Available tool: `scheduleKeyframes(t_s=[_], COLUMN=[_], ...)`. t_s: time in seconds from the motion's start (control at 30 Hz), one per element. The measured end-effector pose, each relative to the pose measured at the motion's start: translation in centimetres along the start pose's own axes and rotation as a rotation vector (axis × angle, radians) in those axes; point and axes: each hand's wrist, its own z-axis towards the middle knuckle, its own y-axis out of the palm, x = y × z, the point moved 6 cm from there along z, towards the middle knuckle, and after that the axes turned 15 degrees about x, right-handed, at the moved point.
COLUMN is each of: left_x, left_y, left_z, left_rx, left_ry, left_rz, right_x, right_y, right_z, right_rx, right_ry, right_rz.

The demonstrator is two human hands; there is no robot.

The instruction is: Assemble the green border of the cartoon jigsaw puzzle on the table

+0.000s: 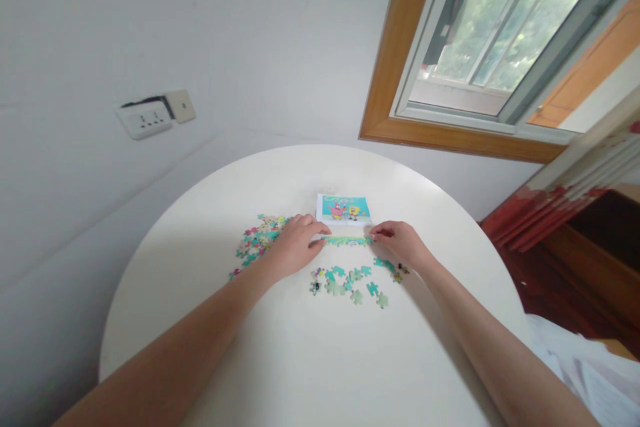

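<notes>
A narrow strip of joined jigsaw pieces (347,241), green and teal, lies on the white table just below a picture card (345,209) with cartoon figures. My left hand (296,245) has its thumb and fingers closed around the strip's left end. At the right end, my right hand (400,240) pinches the strip's edge; its fingertips partly hide what lies between them. Loose jigsaw pieces (357,297) in teal and pale green are spread below the strip. Beside my left hand is a pile of mixed pieces (260,238), partly covered by that hand.
The round white table (320,360) stands against the wall. A wall socket (146,119) is at the left, and a wood-framed window (380,127) at the upper right. Red and white curtains (555,207) hang at the right, above white fabric or paper (590,367).
</notes>
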Motion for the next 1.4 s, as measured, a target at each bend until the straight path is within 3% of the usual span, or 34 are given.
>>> scheduleKeyframes(t_s=[0.7, 1.4], left_x=[0.1, 0.3], left_y=[-0.1, -0.1], left_z=[0.1, 0.2], left_rx=[0.013, -0.004], left_ry=[-0.006, 0.012], left_rz=[-0.017, -0.016], right_x=[-1.0, -0.9], right_y=[-0.9, -0.5], right_z=[-0.7, -0.8], right_rx=[0.073, 0.064], right_ry=[-0.227, -0.185], right_rz=[-0.204, -0.280])
